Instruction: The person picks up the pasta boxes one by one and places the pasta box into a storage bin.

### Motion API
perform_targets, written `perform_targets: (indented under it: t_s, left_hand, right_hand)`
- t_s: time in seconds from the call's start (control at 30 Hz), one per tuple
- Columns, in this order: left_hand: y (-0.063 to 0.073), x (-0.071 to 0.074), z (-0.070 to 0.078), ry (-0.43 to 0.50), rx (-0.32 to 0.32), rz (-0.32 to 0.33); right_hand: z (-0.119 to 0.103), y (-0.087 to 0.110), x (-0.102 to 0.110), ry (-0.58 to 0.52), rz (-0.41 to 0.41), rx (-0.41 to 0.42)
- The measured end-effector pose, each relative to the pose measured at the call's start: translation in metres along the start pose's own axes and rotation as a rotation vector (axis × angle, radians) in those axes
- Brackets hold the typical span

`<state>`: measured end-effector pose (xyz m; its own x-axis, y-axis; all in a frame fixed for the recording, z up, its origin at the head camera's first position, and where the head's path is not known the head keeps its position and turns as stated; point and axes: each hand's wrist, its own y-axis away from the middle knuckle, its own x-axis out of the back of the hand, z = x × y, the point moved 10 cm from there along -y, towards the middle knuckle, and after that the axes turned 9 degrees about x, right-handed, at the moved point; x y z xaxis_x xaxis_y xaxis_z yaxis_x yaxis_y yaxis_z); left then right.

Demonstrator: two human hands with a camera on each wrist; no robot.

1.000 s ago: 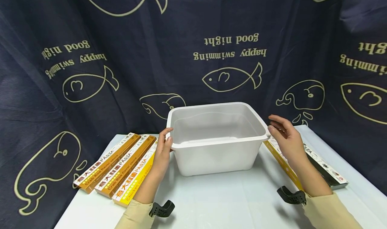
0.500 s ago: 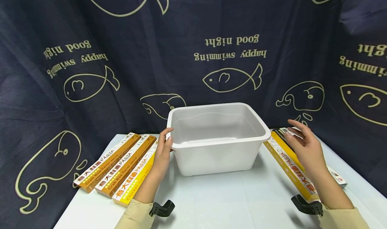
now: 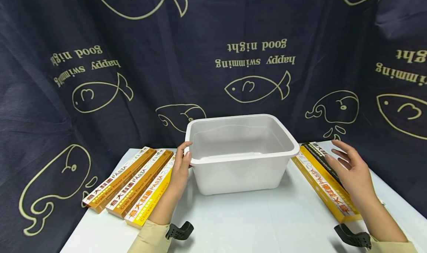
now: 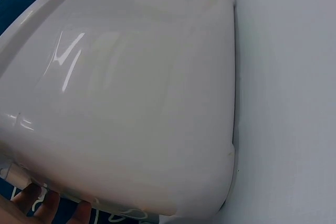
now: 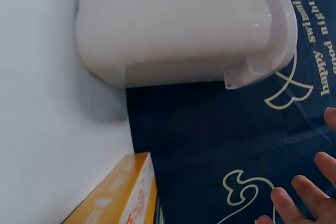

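Note:
A white plastic tub (image 3: 233,175) stands in the middle of the table; the part of its inside that shows is bare. My left hand (image 3: 180,171) grips the tub's left rim, with the fingertips over the edge. In the left wrist view those fingers (image 4: 50,203) show under the rim at the lower left. My right hand (image 3: 355,175) is off the tub, held in the air with fingers spread and holding nothing. Below and left of it lie a yellow pasta box (image 3: 328,186) and a black pasta box (image 3: 321,154), the black one partly hidden by the hand.
To the left lie two brown pasta boxes (image 3: 115,182) (image 3: 140,184) and a yellow pasta box (image 3: 148,199), side by side and slanting away. A dark blue curtain (image 3: 186,67) with fish drawings hangs behind the white table (image 3: 247,223).
My right hand has moved right, from beside the tub's right rim to over the right-hand boxes, uncovering more of the yellow one. The left hand and the tub have stayed put.

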<state>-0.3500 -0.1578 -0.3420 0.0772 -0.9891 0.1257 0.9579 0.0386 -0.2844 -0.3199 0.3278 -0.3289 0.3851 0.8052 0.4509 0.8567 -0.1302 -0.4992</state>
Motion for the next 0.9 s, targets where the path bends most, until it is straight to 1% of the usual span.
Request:
perform_targets:
  t_s: [0.3, 0.53, 0.67, 0.9]
  left_hand:
    - [0.001, 0.002, 0.000, -0.005, -0.005, 0.004]
    - [0.002, 0.002, -0.002, -0.005, 0.002, 0.012]
    - [0.002, 0.001, -0.001, -0.002, 0.003, 0.014]
    - [0.001, 0.000, 0.001, -0.007, -0.001, 0.015]
  right_hand:
    - [0.019, 0.006, 0.003, 0.084, -0.007, -0.030]
    - [0.034, 0.014, 0.013, 0.115, 0.016, -0.096]
    - [0.044, 0.017, 0.020, 0.111, 0.037, -0.086]
    - [0.060, 0.019, 0.027, 0.131, 0.048, -0.082]
